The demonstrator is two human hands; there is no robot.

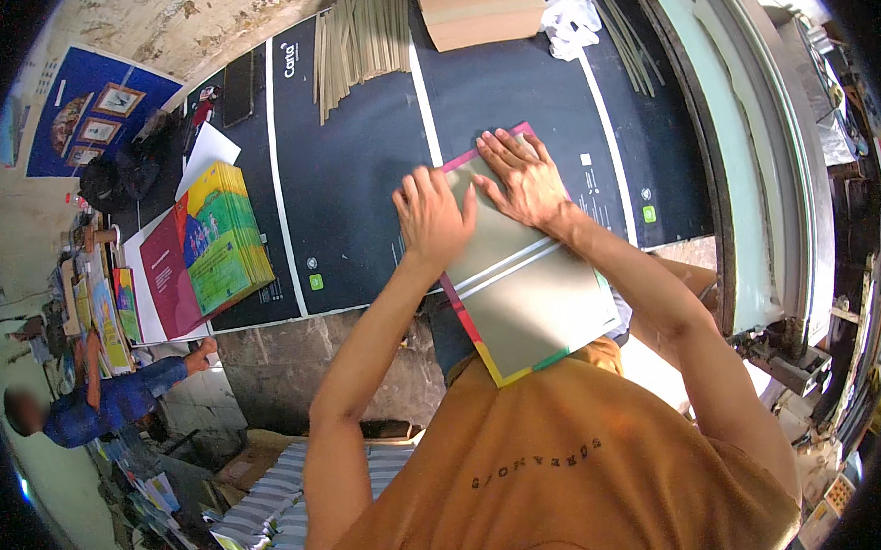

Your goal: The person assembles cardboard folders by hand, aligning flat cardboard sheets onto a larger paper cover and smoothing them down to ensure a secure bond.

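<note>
A book cover case (522,316) lies inner side up across the table's near edge. It has grey boards, a pale double strip across the middle, and a coloured turned-in border of maroon, red, yellow and green. My right hand (523,176) presses flat on its far end, fingers stretched toward the maroon edge. At the far left corner rests my left hand (432,216), fingers bent over the side edge and thumb apart on the grey board. Neither hand lifts the cover. The near end reaches over the table edge toward my brown shirt.
Dark sheets with white stripes cover the table (347,210). Printed books or covers (222,242) are stacked at left. Far back lie grey board strips (360,40), a block of stacked boards (481,9) and crumpled white plastic (569,24). A person (118,396) is at far left.
</note>
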